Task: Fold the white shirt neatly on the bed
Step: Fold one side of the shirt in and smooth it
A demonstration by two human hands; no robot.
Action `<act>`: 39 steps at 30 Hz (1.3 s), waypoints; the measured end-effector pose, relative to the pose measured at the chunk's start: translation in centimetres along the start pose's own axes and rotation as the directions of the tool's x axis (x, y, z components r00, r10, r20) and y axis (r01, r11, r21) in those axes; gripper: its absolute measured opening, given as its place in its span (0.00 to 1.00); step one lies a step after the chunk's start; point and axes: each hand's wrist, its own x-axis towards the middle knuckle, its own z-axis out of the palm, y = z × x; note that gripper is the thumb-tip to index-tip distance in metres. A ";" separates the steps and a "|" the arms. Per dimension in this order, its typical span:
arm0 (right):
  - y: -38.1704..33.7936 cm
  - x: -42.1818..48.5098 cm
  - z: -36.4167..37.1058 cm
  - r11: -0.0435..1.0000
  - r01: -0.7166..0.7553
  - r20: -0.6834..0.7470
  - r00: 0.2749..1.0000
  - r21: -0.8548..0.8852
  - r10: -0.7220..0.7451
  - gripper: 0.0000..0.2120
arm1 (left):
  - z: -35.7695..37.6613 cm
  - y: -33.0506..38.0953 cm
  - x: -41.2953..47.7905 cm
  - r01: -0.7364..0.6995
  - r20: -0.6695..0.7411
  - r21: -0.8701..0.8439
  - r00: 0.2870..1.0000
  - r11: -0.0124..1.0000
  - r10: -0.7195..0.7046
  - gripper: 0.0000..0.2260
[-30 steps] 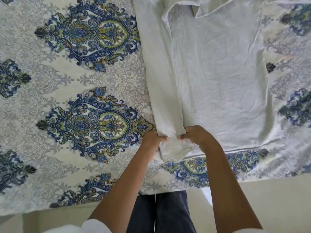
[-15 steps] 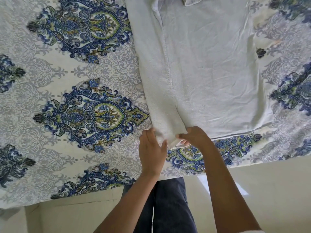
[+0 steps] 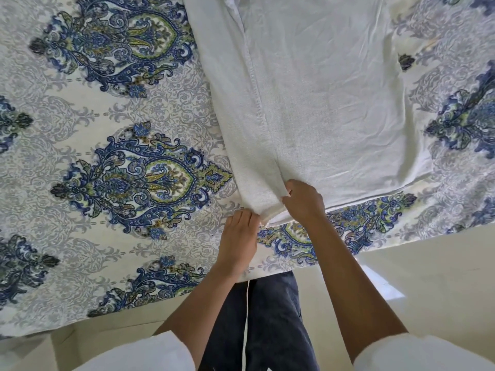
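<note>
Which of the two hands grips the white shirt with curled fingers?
The right hand, pinching the white shirt at its near hem. The left hand lies with straight fingers, only touching the hem's edge.

Person's left sleeve (image 3: pixel 150 354) and right sleeve (image 3: pixel 420 354) are white and short, leaving forearms (image 3: pixel 356 285) bare down to the left hand (image 3: pixel 238 236) and right hand (image 3: pixel 302 202). Dark blue trousers (image 3: pixel 276 322), a thin white cord (image 3: pixel 245 317) hanging in front.

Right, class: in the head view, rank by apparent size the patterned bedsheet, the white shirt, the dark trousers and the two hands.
1. patterned bedsheet
2. white shirt
3. dark trousers
4. left hand and right hand: they look alike, so unranked.
</note>
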 end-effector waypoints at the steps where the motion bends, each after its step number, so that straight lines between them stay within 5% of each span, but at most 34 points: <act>1: -0.1 0.0 -0.1 0.999 -0.004 0.014 1.000 -0.035 0.005 0.10 | 0.0 -0.2 0.0 -0.010 0.011 -0.010 1.000 1.000 0.010 0.14; 5: -0.5 -0.1 -0.8 0.996 -0.029 0.020 0.999 -0.080 0.031 0.13 | -1.0 -0.7 0.5 -0.061 -0.042 -0.034 0.997 0.998 0.060 0.03; 7: -0.6 -0.3 -0.8 0.999 -0.006 -0.131 0.991 -0.053 -0.001 0.11 | -1.8 -1.0 1.3 -0.085 -0.068 -0.040 0.994 0.996 0.082 0.09; 10: -1.0 -0.5 -0.2 0.985 0.155 -0.385 0.916 0.076 -0.114 0.04 | -1.9 -1.7 2.5 -0.163 -0.035 0.016 0.986 0.987 0.163 0.10; 13: -2.6 0.3 0.4 0.913 0.375 -0.474 0.841 0.161 -0.262 0.06 | -2.1 -2.3 3.6 -0.210 -0.049 0.060 0.976 0.976 0.213 0.08; 18: -6.1 4.4 -1.0 0.853 0.517 -0.630 0.684 0.064 -0.367 0.09 | -6.1 -5.2 10.8 0.011 -0.260 -0.066 0.965 0.998 -0.028 0.14; 23: -12.3 10.3 -2.9 0.775 0.611 -0.521 0.615 -0.160 -0.592 0.19 | -7.8 -10.2 19.3 0.235 -0.261 -0.251 0.918 0.939 -0.299 0.16; 27: -13.8 15.2 -4.1 0.836 0.461 -0.464 0.696 -0.297 -0.548 0.24 | -9.0 -10.6 21.4 0.421 -0.120 -0.631 0.777 0.652 -0.618 0.13; 29: -15.3 15.8 -4.6 0.859 0.439 -0.499 0.701 -0.261 -0.510 0.24 | -9.3 -11.0 22.1 0.429 -0.105 -0.650 0.767 0.627 -0.634 0.11; 33: -18.5 18.4 -5.7 0.694 0.588 -0.373 0.585 -0.415 -0.720 0.24 | -9.9 -12.6 24.4 0.465 -0.105 -0.609 0.756 0.643 -0.646 0.10; 36: -20.5 20.8 -7.7 0.728 0.615 -0.420 0.600 -0.303 -0.681 0.24 | -10.7 -13.8 26.0 0.567 -0.005 -0.548 0.733 0.615 -0.680 0.02; 39: -22.2 22.4 -8.9 0.699 0.646 -0.378 0.591 -0.307 -0.712 0.25 | -12.7 -15.0 28.2 0.547 -0.066 -0.613 0.684 0.571 -0.726 0.05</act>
